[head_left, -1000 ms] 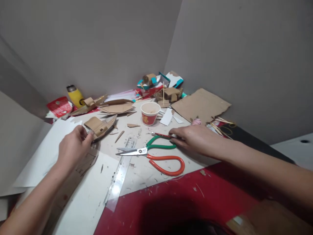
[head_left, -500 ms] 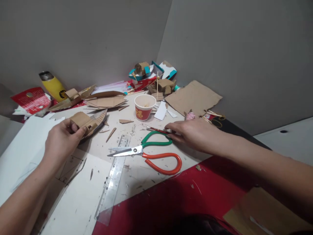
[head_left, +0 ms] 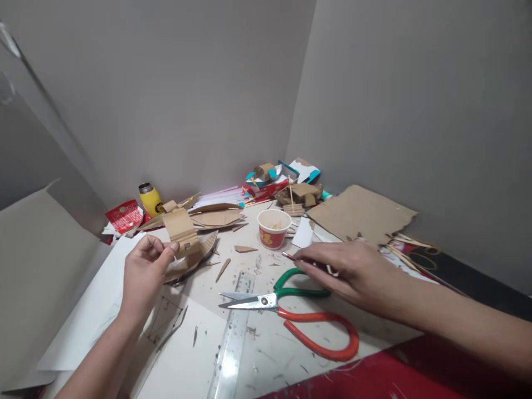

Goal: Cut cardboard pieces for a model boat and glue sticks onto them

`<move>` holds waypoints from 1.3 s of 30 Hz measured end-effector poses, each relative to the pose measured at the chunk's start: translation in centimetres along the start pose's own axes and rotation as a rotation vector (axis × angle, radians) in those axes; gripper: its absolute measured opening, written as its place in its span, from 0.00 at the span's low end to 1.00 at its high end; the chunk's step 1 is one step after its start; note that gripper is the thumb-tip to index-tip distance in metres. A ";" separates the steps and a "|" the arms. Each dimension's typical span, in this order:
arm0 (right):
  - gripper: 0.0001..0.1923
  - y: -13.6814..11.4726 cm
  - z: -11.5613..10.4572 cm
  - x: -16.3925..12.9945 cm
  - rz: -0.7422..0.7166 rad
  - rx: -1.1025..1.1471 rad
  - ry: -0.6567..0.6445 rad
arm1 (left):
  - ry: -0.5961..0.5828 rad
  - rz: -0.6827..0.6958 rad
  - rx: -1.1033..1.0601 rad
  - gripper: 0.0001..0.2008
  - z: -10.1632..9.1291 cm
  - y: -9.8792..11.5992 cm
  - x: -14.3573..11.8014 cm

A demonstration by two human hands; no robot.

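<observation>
My left hand (head_left: 145, 274) pinches a brown cardboard boat model (head_left: 187, 246) and tilts it up off the table, its boxy cabin pointing upward. My right hand (head_left: 353, 271) lies low over the table with its fingers closed on a thin red pencil-like stick (head_left: 291, 257). Right under that hand lie large scissors (head_left: 291, 310) with one green and one orange handle, blades pointing left.
A clear plastic ruler (head_left: 233, 338) lies beside the scissors. A red and white paper cup (head_left: 274, 228) stands behind them. Cardboard scraps (head_left: 216, 216), a big cardboard sheet (head_left: 361, 213), a yellow bottle (head_left: 150, 199) and white paper sheets (head_left: 95, 305) crowd the corner by grey walls.
My left hand has lifted and tilted the cardboard boat upward off the table. My right hand has closed on the thin red stick above the scissors. The view has shifted.
</observation>
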State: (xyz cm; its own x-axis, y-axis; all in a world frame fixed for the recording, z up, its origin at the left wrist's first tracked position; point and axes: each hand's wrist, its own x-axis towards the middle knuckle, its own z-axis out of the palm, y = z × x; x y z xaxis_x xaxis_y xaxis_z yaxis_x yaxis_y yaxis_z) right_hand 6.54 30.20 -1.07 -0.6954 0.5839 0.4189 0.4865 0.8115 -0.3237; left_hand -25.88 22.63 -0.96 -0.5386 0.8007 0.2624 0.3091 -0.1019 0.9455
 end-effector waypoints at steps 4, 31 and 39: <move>0.10 -2.8 0.1 2.6 -0.082 0.243 0.149 | -0.089 -0.025 -0.127 0.16 0.3 2.3 -2.2; 0.03 -2.9 -0.7 7.2 -0.197 -0.044 -0.149 | -0.506 -0.276 -0.023 0.24 2.8 1.4 -5.1; 0.17 -2.8 -3.8 5.1 -0.255 0.193 -0.100 | -0.465 -0.230 0.252 0.15 2.4 -2.2 -3.9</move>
State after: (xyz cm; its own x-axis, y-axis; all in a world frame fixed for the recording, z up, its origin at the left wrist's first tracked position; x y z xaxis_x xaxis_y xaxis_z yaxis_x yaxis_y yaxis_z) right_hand 3.60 30.99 5.18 -0.8348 0.3501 0.4248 0.1879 0.9066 -0.3779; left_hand -22.59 21.16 -4.50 -0.2304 0.9668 -0.1106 0.4325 0.2036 0.8784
